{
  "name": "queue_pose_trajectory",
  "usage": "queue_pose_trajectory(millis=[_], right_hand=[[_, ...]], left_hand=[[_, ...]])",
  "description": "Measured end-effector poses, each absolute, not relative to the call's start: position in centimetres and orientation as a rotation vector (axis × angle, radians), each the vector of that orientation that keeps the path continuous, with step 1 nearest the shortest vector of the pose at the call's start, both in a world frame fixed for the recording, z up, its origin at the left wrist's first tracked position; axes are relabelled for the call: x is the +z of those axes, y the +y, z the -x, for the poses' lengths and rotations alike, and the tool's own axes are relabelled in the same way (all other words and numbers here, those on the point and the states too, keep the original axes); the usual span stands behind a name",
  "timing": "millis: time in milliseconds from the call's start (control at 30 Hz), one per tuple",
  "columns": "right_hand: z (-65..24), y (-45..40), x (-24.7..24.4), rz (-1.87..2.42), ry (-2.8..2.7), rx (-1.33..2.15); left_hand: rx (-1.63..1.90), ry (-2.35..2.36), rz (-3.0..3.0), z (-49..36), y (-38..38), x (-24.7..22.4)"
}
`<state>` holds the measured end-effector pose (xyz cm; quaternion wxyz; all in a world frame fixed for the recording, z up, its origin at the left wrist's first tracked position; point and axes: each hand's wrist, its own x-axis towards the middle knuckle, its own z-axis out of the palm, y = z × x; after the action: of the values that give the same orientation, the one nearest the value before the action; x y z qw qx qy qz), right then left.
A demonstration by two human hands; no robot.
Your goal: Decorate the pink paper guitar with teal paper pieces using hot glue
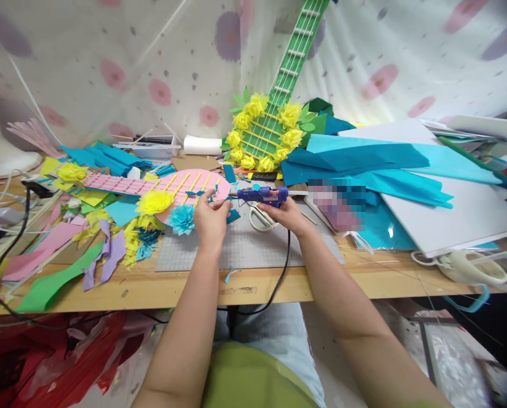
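Observation:
My right hand (285,214) is wrapped round a blue glue gun (264,196), its nozzle pointing left toward my other hand. The fingers of my left hand (211,218) are pinched on a small blue paper piece (216,191) near the nozzle. Behind that hand lies a pink paper guitar (181,184) with yellow strips across its body. A yellow paper flower (155,202) and a light-blue paper flower (181,219) sit at its lower edge. White-handled scissors (261,218) rest on the grey cutting mat (253,249) below the glue gun.
A green paper guitar (288,76) ringed with yellow flowers leans at the back. Blue paper sheets (355,161) and white boards (453,209) cover the right side. Paper scraps (62,275) lie left. A white cup (470,267) stands at the right edge; a black cord hangs off the front.

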<state>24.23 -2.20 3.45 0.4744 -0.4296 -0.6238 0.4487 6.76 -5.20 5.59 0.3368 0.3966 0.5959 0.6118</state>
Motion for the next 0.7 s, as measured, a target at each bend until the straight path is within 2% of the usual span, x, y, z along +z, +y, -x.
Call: queue_pose_trajectory(millis=[200, 433, 567, 700], right_hand=[[-24.8, -1.4, 3.3, 1.201, -1.406, 0.908], [-26.6, 1.0, 0.7, 1.696, -1.393, 0.571], [-26.8, 1.3, 0.4, 1.895, -1.516, 0.477], [-26.7, 1.1, 0.6, 1.894, -1.536, 0.477]], left_hand=[[1.649, 1.495, -0.995, -6.4, -5.3, 5.7], [1.724, 1.483, -0.918, -3.9, -6.0, 6.4], [1.767, 1.509, -0.900, -2.1, -6.6, 6.4], [1.786, 1.525, -0.894, -0.7, -6.8, 6.2]])
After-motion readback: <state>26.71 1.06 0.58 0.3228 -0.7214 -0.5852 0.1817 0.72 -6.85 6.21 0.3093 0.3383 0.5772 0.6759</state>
